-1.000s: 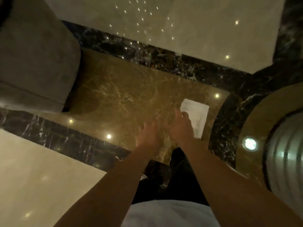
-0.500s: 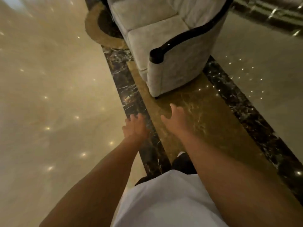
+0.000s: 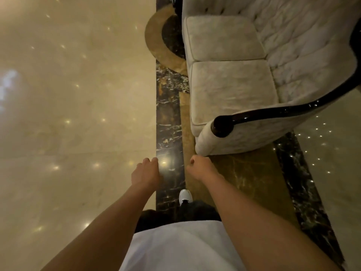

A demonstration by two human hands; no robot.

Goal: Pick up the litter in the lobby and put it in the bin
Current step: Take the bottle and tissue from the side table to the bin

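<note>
Right now no litter and no bin show anywhere around the sofa [image 3: 230,85], so where the task's things lie cannot be told from this view. Judging by that, the pick-up has not begun in any way the view can confirm: nothing is carried, nothing has visibly gone into a bin, and a piece of litter has yet to be found.

Both arms reach forward over the floor [image 3: 78,114], just short of the sofa's near armrest. The left hand [image 3: 145,172] hangs over the pale marble on the side away from the sofa, at the edge of the dark marble strip [image 3: 169,124]; its fingers are curled loosely downward, relaxed and half open, with nothing in them as far as can be seen. The right hand [image 3: 200,168] is just below the armrest's front corner, near it but seemingly not touching, fingers folded into a loose fist. Nothing shows between them, though the palm side is hidden. A white shoe [image 3: 185,196] steps on the dark strip.
</note>
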